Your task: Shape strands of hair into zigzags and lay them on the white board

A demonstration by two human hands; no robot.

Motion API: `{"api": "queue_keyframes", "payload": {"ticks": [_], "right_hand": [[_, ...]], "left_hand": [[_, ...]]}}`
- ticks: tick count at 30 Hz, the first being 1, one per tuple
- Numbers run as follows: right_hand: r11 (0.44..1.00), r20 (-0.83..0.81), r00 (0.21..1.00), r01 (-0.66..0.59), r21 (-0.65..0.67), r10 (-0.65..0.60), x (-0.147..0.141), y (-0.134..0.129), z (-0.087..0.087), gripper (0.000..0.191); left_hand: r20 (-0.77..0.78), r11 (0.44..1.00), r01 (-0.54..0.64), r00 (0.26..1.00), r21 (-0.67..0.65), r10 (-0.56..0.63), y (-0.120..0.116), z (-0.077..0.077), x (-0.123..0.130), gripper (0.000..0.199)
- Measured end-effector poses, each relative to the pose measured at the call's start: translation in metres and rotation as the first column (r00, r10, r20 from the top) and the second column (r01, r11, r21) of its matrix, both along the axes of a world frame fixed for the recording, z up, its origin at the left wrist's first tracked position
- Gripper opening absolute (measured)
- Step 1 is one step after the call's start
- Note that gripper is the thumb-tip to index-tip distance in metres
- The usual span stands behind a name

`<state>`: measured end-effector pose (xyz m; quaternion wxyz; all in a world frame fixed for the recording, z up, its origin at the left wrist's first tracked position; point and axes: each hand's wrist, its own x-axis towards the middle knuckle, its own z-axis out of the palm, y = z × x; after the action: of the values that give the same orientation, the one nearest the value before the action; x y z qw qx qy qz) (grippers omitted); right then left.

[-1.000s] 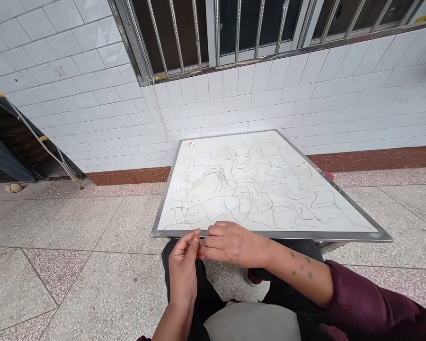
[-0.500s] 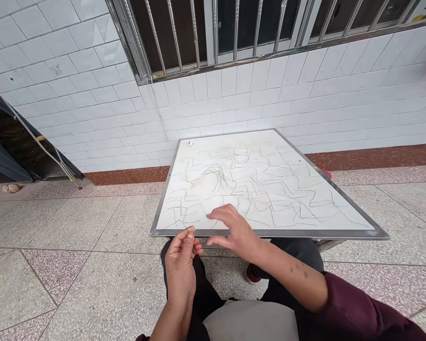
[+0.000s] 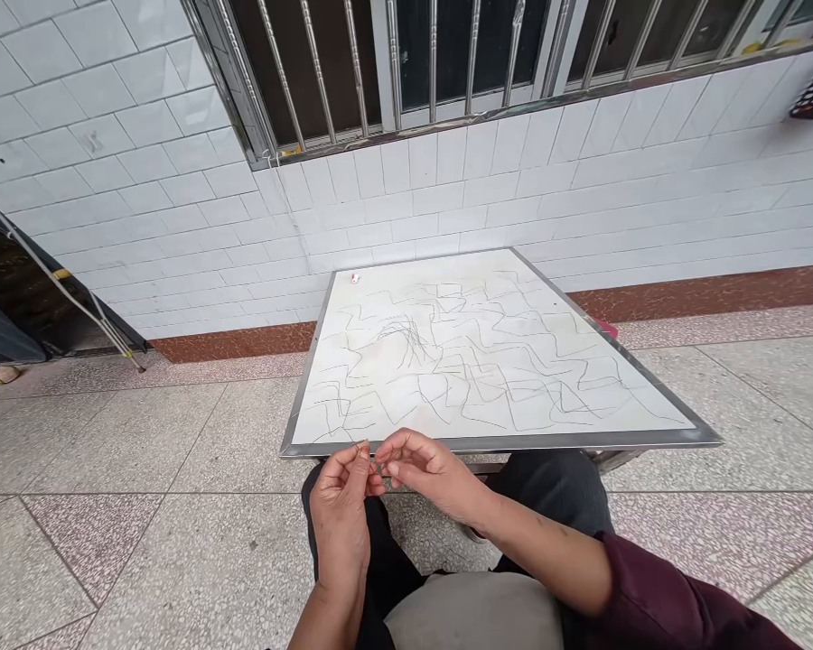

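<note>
My left hand [image 3: 342, 496] is at the near edge of the white board [image 3: 372, 397], its thumb and forefinger pinched together. Whatever lies between those fingertips is too small to make out. Close beside it, on the right, my right hand [image 3: 434, 474] has its fingers curled in and the thumb near them. What it may grip is hidden. Many thin dark bent strands [image 3: 511, 406], like wires or threads, are spread over the board. A denser tangle of strands [image 3: 413, 338] lies left of the board's middle.
A grey metal rim [image 3: 515, 442] frames the board. At its far left corner sits a small white and red item [image 3: 356, 279]. Behind stands a white tiled wall [image 3: 406, 203] with a barred window [image 3: 434, 63]. Speckled floor [image 3: 196, 533] surrounds the board, and my legs reach under it.
My right hand has moved left and down toward the left hand, and its spread fingers have curled in. The left hand keeps its pinch. The view has shifted slightly.
</note>
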<state>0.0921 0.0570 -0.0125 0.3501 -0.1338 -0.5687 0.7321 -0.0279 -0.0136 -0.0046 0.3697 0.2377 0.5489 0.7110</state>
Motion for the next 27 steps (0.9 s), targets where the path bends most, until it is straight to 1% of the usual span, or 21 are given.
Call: {"api": "queue_keyframes", "payload": {"ticks": [2,4,7,10,12,16,19,22,27], "right_hand": [[0.999,-0.022,0.999,-0.032,0.007,0.032,0.0,-0.001,0.0,0.025],[1.0,-0.014,1.0,0.007,-0.02,-0.007,-0.001,-0.002,-0.001,0.024],[0.987,0.003,0.994,0.105,-0.121,-0.105,-0.004,0.0,-0.005,0.025],[0.964,0.002,0.991,0.128,-0.234,-0.132,-0.005,0.003,-0.009,0.026],[0.952,0.015,0.99,0.138,-0.274,-0.139,-0.005,0.004,-0.01,0.027],[0.939,0.041,0.986,0.167,-0.302,-0.162,-0.003,0.005,-0.009,0.029],[0.936,0.046,0.985,0.173,-0.307,-0.167,-0.003,0.005,-0.01,0.029],[0.936,0.05,0.985,0.17,-0.307,-0.163,-0.003,0.005,-0.012,0.029],[0.932,0.039,0.984,0.178,-0.315,-0.175,-0.004,0.003,-0.015,0.028]], "left_hand": [[-0.006,1.0,-0.018,1.0,-0.006,0.018,0.0,0.0,-0.001,0.03],[-0.022,1.0,-0.011,1.0,-0.013,0.01,-0.001,-0.001,-0.001,0.031],[-0.065,0.999,0.039,0.997,-0.02,-0.04,-0.003,-0.002,0.0,0.035],[-0.139,0.995,0.099,0.985,-0.026,-0.102,-0.004,0.0,0.002,0.042],[-0.182,0.991,0.13,0.974,-0.038,-0.134,-0.005,0.003,0.004,0.045],[-0.235,0.985,0.16,0.957,-0.067,-0.171,-0.005,0.011,0.008,0.051],[-0.234,0.98,0.186,0.952,-0.077,-0.199,-0.005,0.014,0.01,0.056],[-0.201,0.977,0.198,0.957,-0.082,-0.21,-0.005,0.013,0.01,0.059],[-0.142,0.969,0.234,0.96,-0.075,-0.243,-0.005,0.007,0.009,0.062]]}}
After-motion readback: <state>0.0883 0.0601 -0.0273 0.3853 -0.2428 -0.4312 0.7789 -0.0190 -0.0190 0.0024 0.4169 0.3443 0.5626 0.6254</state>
